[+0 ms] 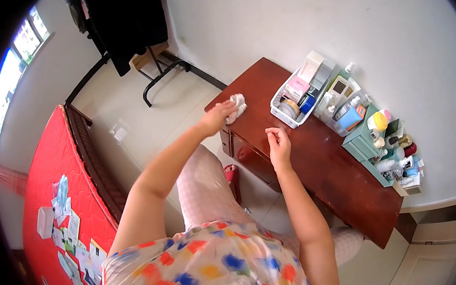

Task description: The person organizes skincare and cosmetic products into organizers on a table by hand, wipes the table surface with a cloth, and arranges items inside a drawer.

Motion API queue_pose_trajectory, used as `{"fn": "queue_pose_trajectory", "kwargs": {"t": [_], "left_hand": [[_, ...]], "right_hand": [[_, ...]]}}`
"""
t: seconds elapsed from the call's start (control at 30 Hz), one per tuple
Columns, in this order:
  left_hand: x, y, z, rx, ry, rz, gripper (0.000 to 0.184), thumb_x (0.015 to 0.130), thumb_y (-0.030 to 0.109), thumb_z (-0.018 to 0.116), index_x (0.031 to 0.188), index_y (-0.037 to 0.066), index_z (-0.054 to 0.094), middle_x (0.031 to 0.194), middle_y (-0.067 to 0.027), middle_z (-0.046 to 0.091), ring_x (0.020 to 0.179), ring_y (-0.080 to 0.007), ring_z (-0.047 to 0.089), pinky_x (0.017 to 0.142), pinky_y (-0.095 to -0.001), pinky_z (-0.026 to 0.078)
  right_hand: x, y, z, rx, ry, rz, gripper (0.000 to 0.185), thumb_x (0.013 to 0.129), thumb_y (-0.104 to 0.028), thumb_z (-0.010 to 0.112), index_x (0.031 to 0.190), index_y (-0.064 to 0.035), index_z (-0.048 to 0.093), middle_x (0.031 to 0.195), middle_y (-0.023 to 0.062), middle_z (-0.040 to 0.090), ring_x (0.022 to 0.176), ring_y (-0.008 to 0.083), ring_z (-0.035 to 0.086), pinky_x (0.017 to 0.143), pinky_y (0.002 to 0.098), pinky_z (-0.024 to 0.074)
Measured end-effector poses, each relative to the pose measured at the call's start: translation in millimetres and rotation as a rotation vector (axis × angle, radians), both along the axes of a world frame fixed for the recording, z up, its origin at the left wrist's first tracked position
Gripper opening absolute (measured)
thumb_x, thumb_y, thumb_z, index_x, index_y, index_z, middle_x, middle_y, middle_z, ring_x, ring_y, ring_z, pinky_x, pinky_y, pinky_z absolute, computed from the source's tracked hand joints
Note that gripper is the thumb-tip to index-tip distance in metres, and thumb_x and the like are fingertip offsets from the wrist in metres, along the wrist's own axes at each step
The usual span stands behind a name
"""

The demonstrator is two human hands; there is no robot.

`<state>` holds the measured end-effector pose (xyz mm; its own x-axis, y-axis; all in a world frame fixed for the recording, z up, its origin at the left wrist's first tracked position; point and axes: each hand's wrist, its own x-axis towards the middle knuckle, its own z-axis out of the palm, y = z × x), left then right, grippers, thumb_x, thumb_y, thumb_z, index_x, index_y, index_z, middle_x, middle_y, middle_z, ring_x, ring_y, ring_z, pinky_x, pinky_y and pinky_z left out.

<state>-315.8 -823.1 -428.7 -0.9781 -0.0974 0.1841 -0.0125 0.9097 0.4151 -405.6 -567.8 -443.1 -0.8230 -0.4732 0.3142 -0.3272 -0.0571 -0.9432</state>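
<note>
A crumpled white cloth [237,109] lies at the left end of the reddish-brown wooden desk [324,162]. My left hand [218,118] presses on it with the fingers over its near side. Above the desk's front edge is my right hand [278,147], its fingers loosely curled together and nothing visible in them. Nearest to that hand stands a white plastic basket [287,119] holding jars, a pink box [297,88] and a blue-lidded jar [307,103].
Right of the basket, bottles crowd a clear organizer [342,129] and a green drawer box [361,140] along the wall. A red mattress [75,151] with scattered papers is at left. A dark-draped metal rack [160,74] stands behind. A red slipper [234,182] shows below the desk.
</note>
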Motion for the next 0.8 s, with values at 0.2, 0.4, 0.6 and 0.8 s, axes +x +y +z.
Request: {"fn": "queue_pose_trajectory", "kwargs": {"t": [0.2, 0.4, 0.6, 0.8], "left_hand": [[12, 98, -3, 0.087, 0.07, -0.083, 0.061, 0.077, -0.009, 0.048, 0.136, 0.008, 0.054, 0.149, -0.0148, 0.044, 0.142, -0.0333, 0.035, 0.117, -0.0459, 0.028], [-3, 199, -10, 0.206, 0.205, -0.292, 0.053, 0.077, -0.005, 0.054, 0.129, 0.004, 0.057, 0.14, -0.0172, 0.052, 0.137, -0.0339, 0.042, 0.113, -0.0457, 0.034], [-19, 268, -8, 0.646, 0.098, -0.169, 0.032, 0.087, -0.003, 0.052, 0.118, 0.001, 0.055, 0.118, -0.0178, 0.061, 0.112, -0.0333, 0.059, 0.097, -0.0418, 0.045], [-18, 289, 5, 1.002, 0.034, -0.076, 0.019, 0.098, 0.013, 0.057, 0.111, 0.0, 0.054, 0.105, -0.0091, 0.064, 0.099, -0.0175, 0.06, 0.086, -0.0314, 0.048]], "right_hand": [[10, 41, 6, -0.016, -0.019, 0.006, 0.011, 0.093, -0.003, 0.056, 0.101, -0.0016, 0.064, 0.101, 0.0044, 0.064, 0.086, 0.0103, 0.059, 0.075, 0.0241, 0.0476], [31, 111, 20, 0.165, 0.393, -0.083, 0.021, 0.086, -0.001, 0.061, 0.106, -0.0032, 0.064, 0.115, 0.0116, 0.061, 0.106, 0.0272, 0.059, 0.093, 0.0369, 0.0469], [52, 161, 27, 0.279, 0.522, -0.204, 0.045, 0.084, -0.004, 0.065, 0.128, -0.0051, 0.054, 0.135, 0.0157, 0.05, 0.121, 0.038, 0.05, 0.103, 0.0439, 0.0411], [52, 181, 38, 0.222, 0.424, -0.204, 0.043, 0.083, 0.001, 0.064, 0.124, -0.0048, 0.056, 0.125, 0.0156, 0.055, 0.11, 0.0355, 0.057, 0.092, 0.0399, 0.0483]]}}
